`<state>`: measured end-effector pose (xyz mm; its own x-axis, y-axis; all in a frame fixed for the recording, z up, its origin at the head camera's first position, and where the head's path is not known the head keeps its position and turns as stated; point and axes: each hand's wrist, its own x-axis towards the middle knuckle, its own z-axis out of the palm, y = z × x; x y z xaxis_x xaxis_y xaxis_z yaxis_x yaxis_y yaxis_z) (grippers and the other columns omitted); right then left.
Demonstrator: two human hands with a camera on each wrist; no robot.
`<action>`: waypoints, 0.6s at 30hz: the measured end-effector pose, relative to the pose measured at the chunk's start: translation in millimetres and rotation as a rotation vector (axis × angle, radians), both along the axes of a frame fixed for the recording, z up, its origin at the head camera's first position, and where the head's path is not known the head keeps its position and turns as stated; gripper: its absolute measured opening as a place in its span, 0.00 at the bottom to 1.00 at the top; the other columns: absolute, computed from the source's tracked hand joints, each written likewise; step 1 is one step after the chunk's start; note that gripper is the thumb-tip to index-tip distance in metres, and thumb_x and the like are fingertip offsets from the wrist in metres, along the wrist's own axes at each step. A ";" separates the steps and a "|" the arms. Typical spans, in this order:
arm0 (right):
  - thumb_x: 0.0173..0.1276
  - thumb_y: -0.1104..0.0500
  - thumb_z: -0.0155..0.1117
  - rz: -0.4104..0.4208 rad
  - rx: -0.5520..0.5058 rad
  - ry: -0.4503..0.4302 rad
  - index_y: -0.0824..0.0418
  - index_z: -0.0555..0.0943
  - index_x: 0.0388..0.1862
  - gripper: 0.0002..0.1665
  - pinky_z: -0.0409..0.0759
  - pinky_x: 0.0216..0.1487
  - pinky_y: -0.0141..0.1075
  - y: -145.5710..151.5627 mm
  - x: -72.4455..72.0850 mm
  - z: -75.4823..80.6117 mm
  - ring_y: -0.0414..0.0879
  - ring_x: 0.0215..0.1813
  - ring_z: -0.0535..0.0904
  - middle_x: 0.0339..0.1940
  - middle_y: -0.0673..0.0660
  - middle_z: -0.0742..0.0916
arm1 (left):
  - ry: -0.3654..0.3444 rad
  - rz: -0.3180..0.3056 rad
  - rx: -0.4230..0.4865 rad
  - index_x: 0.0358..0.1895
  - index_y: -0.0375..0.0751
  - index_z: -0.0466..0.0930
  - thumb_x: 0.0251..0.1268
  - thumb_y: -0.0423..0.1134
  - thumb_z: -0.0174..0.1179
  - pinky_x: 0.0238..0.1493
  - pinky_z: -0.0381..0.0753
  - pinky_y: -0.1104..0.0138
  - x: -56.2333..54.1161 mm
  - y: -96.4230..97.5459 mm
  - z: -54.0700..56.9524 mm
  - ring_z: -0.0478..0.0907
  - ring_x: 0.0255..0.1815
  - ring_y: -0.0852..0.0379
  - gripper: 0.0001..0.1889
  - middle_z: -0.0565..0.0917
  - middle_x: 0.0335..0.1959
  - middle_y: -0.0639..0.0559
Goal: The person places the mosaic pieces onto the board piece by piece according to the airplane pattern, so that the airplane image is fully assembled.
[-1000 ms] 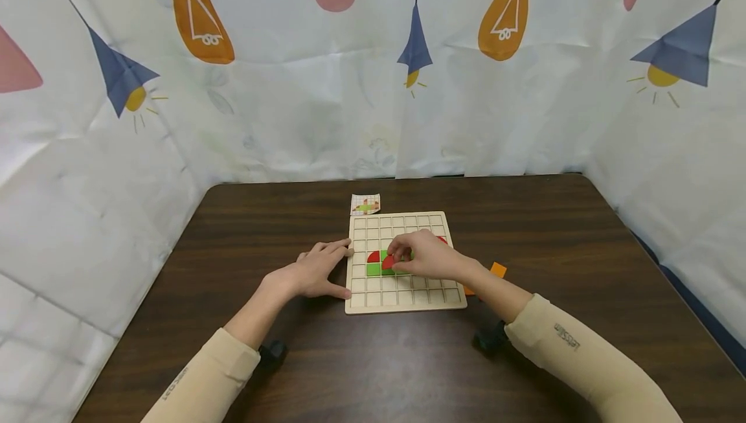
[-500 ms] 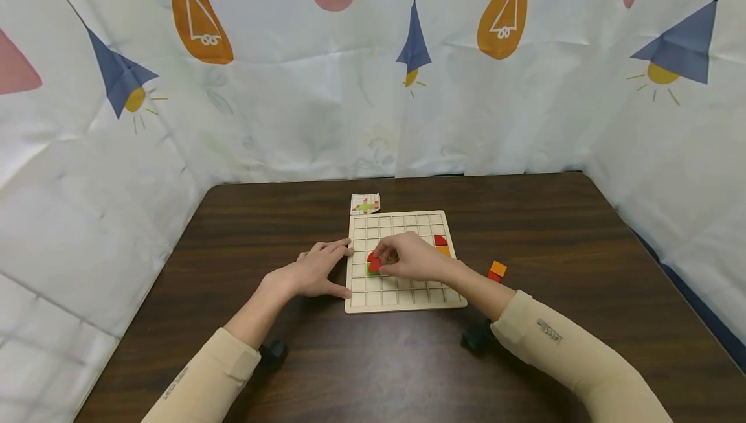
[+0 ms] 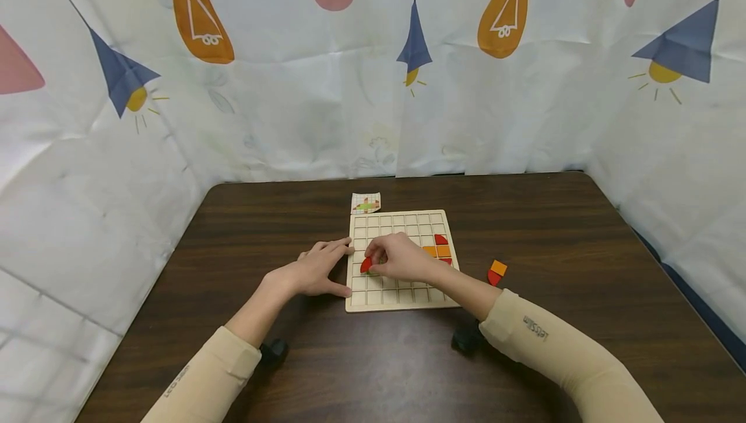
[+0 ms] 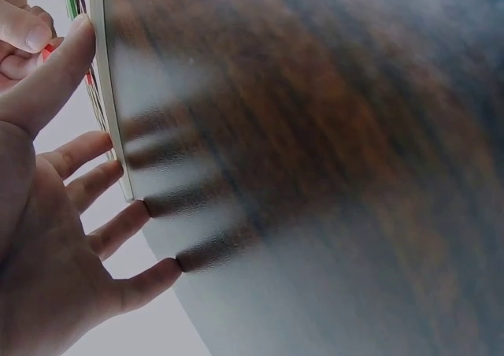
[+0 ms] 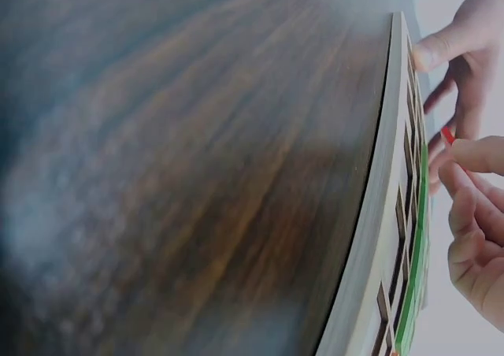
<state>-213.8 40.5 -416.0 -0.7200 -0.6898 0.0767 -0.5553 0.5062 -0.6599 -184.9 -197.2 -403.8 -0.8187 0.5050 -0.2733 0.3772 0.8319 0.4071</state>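
My right hand (image 3: 402, 258) pinches a red quarter-circle tile (image 3: 366, 265) between thumb and fingers over the left part of the wooden grid board (image 3: 402, 300). In the right wrist view the same red tile (image 5: 447, 135) shows edge-on at the fingertips, above a row of green tiles (image 5: 412, 293). My left hand (image 3: 311, 272) lies with spread fingers along the board's left edge; its thumb and some fingertips touch that edge in the left wrist view. On the board's right side are orange square tiles (image 3: 444, 251) and a red rounded tile (image 3: 440, 240). My right hand hides part of the pattern.
A small picture card (image 3: 366, 203) with a coloured pattern lies behind the board's far left corner. To the right of the board, a loose orange square (image 3: 498, 267) and a red rounded tile (image 3: 494, 277) lie on the dark wooden table (image 3: 553, 235).
My right hand has carried the red tile leftward across the board, uncovering the orange and red tiles at right. The left hand stays at the board's edge.
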 end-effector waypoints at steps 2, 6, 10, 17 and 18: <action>0.64 0.65 0.74 -0.006 0.004 -0.008 0.62 0.85 0.44 0.10 0.80 0.42 0.33 -1.8 0.4 -1.0 0.36 0.33 0.80 0.29 0.44 0.86 | -0.004 0.004 0.006 0.77 0.44 0.66 0.61 0.59 0.73 0.66 0.55 0.27 0.2 -0.2 -0.4 0.52 0.79 0.35 0.45 0.54 0.83 0.44; 0.64 0.64 0.74 -0.014 0.015 -0.009 0.62 0.85 0.44 0.10 0.79 0.41 0.33 -4.2 0.7 -1.7 0.36 0.32 0.79 0.28 0.44 0.85 | -0.009 0.004 0.007 0.78 0.44 0.65 0.61 0.59 0.73 0.67 0.55 0.27 0.5 -0.1 -0.3 0.52 0.79 0.36 0.45 0.54 0.83 0.45; 0.64 0.64 0.75 -0.016 0.017 -0.010 0.63 0.85 0.43 0.10 0.79 0.40 0.32 -6.1 1.3 -2.9 0.36 0.31 0.78 0.27 0.44 0.85 | -0.015 0.006 0.012 0.78 0.45 0.65 0.61 0.59 0.73 0.67 0.54 0.28 0.9 0.3 0.0 0.51 0.80 0.37 0.45 0.53 0.83 0.47; 0.65 0.62 0.76 -0.026 0.047 -0.015 0.60 0.85 0.43 0.10 0.78 0.39 0.33 -11.5 0.2 -8.4 0.36 0.30 0.78 0.25 0.42 0.84 | -0.010 0.013 0.015 0.78 0.46 0.65 0.60 0.59 0.73 0.68 0.54 0.28 0.9 -0.3 -0.7 0.51 0.80 0.37 0.46 0.53 0.83 0.47; 0.65 0.62 0.76 -0.026 0.048 -0.016 0.60 0.85 0.43 0.10 0.78 0.39 0.33 -12.2 0.0 -8.8 0.36 0.30 0.78 0.25 0.42 0.84 | -0.008 0.012 0.014 0.78 0.46 0.65 0.60 0.59 0.73 0.67 0.55 0.28 0.8 -0.4 -0.9 0.51 0.79 0.37 0.46 0.53 0.83 0.47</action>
<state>-213.9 28.3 -424.8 -0.7385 -0.6735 0.0328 -0.5313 0.5513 -0.6432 -184.1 -197.6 -404.7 -0.8225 0.4992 -0.2724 0.3643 0.8303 0.4218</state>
